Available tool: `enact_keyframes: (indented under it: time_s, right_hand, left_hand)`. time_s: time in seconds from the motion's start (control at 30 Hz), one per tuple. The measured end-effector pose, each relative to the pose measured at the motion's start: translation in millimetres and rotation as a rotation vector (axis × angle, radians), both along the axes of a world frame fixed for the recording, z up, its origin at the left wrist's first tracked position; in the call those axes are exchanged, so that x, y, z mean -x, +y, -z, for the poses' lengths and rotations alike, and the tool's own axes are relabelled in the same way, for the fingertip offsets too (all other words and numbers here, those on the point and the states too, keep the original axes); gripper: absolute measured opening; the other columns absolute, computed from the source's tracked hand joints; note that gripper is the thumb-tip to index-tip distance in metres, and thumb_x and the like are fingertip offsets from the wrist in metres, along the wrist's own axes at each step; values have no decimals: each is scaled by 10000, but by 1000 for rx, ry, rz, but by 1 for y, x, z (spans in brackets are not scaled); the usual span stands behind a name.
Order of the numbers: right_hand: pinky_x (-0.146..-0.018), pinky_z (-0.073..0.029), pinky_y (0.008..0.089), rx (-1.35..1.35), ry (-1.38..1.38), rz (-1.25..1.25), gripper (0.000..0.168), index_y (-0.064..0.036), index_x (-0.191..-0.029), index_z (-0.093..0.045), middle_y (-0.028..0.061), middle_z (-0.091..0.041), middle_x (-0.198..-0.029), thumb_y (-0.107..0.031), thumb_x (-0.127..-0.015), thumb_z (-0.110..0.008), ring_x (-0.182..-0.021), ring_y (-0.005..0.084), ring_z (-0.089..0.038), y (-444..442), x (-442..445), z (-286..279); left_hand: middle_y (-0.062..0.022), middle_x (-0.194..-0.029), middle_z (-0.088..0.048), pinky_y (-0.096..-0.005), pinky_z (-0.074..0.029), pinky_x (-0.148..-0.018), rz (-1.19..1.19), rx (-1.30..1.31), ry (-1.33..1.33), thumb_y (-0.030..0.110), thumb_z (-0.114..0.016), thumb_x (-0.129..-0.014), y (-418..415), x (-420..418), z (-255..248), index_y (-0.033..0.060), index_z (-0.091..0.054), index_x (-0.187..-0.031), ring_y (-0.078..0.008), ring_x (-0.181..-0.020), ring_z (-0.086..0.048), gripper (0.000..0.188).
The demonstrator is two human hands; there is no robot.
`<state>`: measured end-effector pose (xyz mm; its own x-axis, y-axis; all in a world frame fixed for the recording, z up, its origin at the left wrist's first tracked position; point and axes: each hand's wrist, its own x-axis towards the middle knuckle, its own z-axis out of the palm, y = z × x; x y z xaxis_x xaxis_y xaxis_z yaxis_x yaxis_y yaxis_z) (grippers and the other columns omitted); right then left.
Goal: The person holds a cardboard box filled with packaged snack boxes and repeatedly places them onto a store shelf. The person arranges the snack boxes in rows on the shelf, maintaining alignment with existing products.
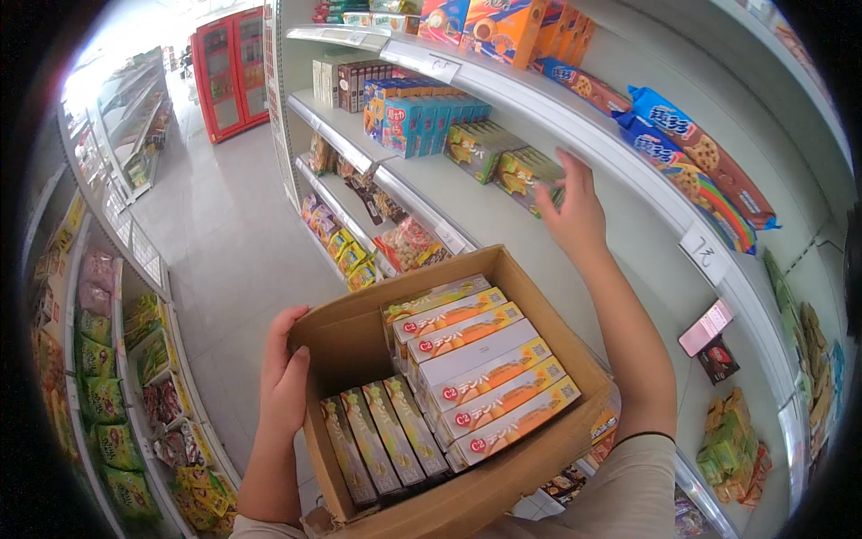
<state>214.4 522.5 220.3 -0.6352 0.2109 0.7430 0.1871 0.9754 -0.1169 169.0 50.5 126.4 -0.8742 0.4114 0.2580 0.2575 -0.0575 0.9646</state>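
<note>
An open cardboard carton (330, 519) is tilted before me, its left wall gripped by my left hand (286, 367), thumb inside the rim. Several yellow-and-white snack boxes (498, 391) stand in a row in its right part, and several greenish snack boxes (384, 438) stand at the near left; its far left part shows bare cardboard. Over the shelf, my right hand (572, 202) has its fingers apart and holds nothing visible. It is beside the right-hand row of green snack boxes (528, 175); whether it touches them I cannot tell. Another green row (475, 151) stands just left of that one.
Blue boxes (404, 124) stand farther left on this shelf (431, 182). Cookie packets (700, 148) lie on the shelf above, behind a price rail. A pink phone (706, 328) rests at right. Bagged snacks fill the left rack (108, 397); a red glass-door cooler (232, 74) stands beyond the aisle.
</note>
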Motion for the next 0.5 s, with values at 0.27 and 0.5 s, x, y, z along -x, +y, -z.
enact_keyframes:
  time_s: [0.27,0.5]
  right_hand:
    - [-947,-580,473,-312,-439,-686,346,-84,-1198,-708,133,-716,-1143,-306,-940,-771,-1104,343,-693,-156,-95,-72]
    - [-984,-560,469,-241,-913,-748,416,-124,-1264,-723,120,-718,-1214,-404,-960,-769,-1165,343,-678,-203,-74,-74]
  left_hand:
    - [-136,-1525,-514,-375,-265,-1267,-6,27,120,2,-446,-954,-4,5,7,29,-497,-1514,-256,-1490,-420,563]
    - [-153,-1545,-506,-380,-266,-1272,15,6,113,7,-446,-957,-8,7,7,26,-479,-1537,-271,-1503,-415,581]
